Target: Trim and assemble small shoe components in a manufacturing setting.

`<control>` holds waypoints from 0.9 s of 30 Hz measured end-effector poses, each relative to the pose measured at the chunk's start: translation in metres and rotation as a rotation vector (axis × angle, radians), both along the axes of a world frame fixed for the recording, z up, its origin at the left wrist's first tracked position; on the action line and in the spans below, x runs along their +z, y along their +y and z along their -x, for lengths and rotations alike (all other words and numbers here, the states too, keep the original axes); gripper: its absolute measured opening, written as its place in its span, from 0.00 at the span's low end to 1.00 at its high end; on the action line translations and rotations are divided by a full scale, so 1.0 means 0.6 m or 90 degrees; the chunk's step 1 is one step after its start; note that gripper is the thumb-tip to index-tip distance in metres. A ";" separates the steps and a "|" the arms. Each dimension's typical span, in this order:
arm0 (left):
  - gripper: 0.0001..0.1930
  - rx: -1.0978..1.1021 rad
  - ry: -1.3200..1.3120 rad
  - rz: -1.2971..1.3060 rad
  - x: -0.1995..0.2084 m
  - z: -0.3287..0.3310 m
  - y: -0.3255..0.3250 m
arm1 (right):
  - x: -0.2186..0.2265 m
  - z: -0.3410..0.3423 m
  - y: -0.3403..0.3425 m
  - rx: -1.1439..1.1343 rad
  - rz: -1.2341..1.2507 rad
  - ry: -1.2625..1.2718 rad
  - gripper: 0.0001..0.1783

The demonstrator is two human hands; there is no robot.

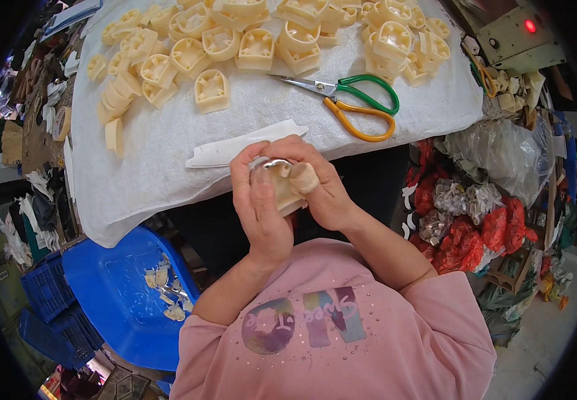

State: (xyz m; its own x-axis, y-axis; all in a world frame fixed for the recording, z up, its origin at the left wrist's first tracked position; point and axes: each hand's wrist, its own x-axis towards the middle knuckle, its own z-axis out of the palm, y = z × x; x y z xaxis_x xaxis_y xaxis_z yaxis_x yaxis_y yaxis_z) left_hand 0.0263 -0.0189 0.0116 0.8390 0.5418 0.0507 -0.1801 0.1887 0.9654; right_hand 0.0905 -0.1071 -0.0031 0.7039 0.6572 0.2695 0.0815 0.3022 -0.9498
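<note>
As far as I can see from my end, cream molded piece (284,191) sits between left hand (260,210) and right hand (329,191), just off near edge of white-covered worktop (162,180). Both curled snugly round it, neither clearly nearer. Long axis seems roughly toward worktop, shiny bit (272,162) at far end; exact pointing, can't tell.

Open lane on the left, scissors (363,101) hogging the right

Bare white cloth (152,177) left of the paper strip (235,148), so a hand could slide through there; cream molded pieces (212,91) crowd the far side. Dark gap between the left hand (260,212) and the blue basin (112,267) looks passable, but it's murky.
</note>
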 end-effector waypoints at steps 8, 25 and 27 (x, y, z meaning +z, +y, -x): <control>0.16 0.067 -0.048 0.170 0.005 -0.005 -0.015 | 0.001 0.017 0.009 -0.060 0.007 -0.085 0.19; 0.14 -0.010 -0.021 0.207 -0.017 -0.001 -0.005 | -0.001 0.019 0.019 -0.172 0.045 -0.114 0.11; 0.16 -0.059 -0.038 0.345 -0.011 -0.004 0.002 | -0.003 0.011 0.009 -0.144 0.099 -0.064 0.14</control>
